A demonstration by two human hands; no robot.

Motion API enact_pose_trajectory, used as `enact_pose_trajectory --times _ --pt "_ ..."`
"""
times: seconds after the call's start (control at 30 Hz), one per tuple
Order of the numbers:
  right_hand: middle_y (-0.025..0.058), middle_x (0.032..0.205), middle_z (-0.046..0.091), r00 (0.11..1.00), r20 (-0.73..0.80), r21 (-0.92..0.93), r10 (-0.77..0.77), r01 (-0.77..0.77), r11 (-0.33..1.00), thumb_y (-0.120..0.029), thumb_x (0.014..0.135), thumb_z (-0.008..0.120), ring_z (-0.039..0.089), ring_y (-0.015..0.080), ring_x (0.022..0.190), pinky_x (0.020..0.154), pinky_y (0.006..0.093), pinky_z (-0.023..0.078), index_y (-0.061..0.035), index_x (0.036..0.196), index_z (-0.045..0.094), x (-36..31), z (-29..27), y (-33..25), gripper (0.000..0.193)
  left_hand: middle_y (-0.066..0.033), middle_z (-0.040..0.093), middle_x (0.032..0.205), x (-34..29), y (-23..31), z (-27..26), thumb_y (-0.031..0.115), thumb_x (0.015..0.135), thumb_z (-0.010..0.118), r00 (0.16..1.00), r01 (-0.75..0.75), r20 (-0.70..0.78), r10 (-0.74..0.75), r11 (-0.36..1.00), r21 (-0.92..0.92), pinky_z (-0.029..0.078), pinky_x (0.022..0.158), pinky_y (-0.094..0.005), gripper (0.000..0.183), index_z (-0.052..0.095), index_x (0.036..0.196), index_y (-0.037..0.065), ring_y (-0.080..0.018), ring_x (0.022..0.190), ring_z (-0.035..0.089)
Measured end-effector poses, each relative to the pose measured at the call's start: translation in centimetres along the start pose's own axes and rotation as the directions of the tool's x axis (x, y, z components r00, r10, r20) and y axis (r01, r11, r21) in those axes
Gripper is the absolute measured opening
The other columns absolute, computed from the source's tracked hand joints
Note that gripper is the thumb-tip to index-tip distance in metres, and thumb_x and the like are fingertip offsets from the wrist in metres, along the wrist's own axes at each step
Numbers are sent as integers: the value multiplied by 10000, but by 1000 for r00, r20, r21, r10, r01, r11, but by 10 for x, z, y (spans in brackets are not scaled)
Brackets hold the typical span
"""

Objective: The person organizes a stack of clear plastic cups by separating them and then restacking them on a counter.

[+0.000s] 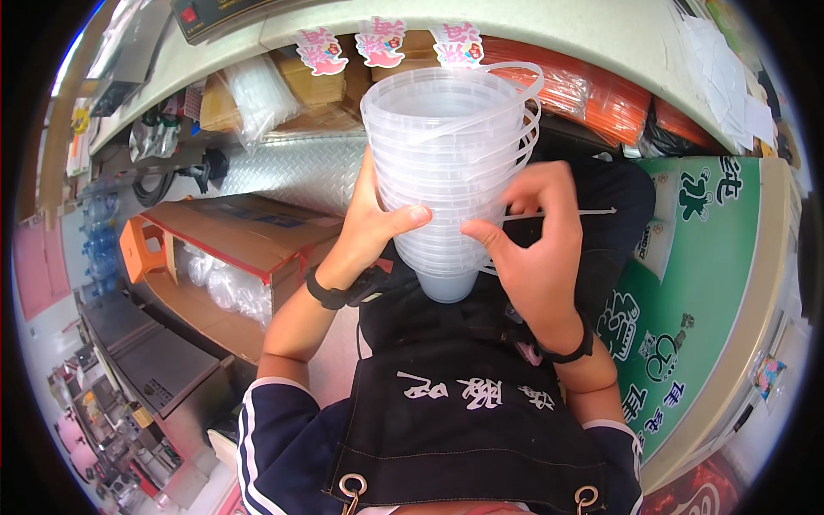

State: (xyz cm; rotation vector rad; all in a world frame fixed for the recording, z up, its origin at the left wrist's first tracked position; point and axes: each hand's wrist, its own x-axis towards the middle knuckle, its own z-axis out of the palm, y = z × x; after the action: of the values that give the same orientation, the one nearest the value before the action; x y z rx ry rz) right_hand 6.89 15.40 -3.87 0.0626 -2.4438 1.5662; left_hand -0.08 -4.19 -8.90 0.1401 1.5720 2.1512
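A tall stack of nested clear plastic buckets (433,163) stands tilted slightly in front of my chest, above my lap. My left hand (378,210) is wrapped round its left side, thumb lying across the front and the other fingers hidden behind. My right hand (541,236) is at the stack's right side with curled fingers, its thumb tip against the buckets. A thin white plastic bucket handle (592,211) passes through that hand, its free end sticking out to the right. More handles (528,142) loop along the stack's upper right edge.
A pale counter (249,51) curves across the far side, with plastic-wrapped orange goods (584,86) beneath it. On the left lies an open cardboard box (257,215) holding clear plastic items, with an orange stool (143,249) beside it. A green printed panel (695,300) stands close on the right.
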Motion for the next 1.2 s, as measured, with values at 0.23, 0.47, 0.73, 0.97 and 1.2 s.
enact_pose_trajectory --times 0.23,0.47,0.73,0.97,1.2 --pt "249 1589 209 983 164 219 85 -120 968 -32 757 776 258 352 1470 1192 439 218 -81 1555 -124 13 -9 5 1204 -170 408 1457 0 3 11 311 662 851 999 -16 45 12 997 77 325 1128 -412 1116 207 1520 1 -278 1365 399" --pt "233 1616 106 995 74 203 68 -82 976 106 711 647 217 355 1483 1195 443 204 -68 1572 -83 11 -3 -7 1142 -173 411 1448 -3 2 14 317 664 861 999 -23 49 16 990 137 327 1124 -416 1115 216 1512 -11 -278 1351 408" --pt "225 1623 91 999 38 12 -22 22 1000 79 689 727 314 366 1431 1140 440 318 -38 1570 -31 9 -7 -5 1168 -173 426 1440 -2 -5 7 321 669 862 1000 -16 11 14 989 145 341 1118 -410 1086 246 1495 -23 -270 1341 429" --pt "188 1612 191 998 53 -120 -36 42 992 -126 631 905 602 330 1151 954 396 506 -87 1565 110 -10 -41 -3 1228 -196 532 1341 14 -15 -19 401 765 786 946 -123 290 145 988 -92 409 1080 -437 917 350 1451 -24 -291 1261 522" --pt "88 906 692 945 272 -174 181 -136 975 -73 696 817 603 227 695 683 350 474 -67 1019 691 -44 -91 27 347 -181 545 1292 28 -12 -33 404 826 701 958 0 282 54 982 -190 415 1067 -451 797 367 1427 1 -297 1220 530"
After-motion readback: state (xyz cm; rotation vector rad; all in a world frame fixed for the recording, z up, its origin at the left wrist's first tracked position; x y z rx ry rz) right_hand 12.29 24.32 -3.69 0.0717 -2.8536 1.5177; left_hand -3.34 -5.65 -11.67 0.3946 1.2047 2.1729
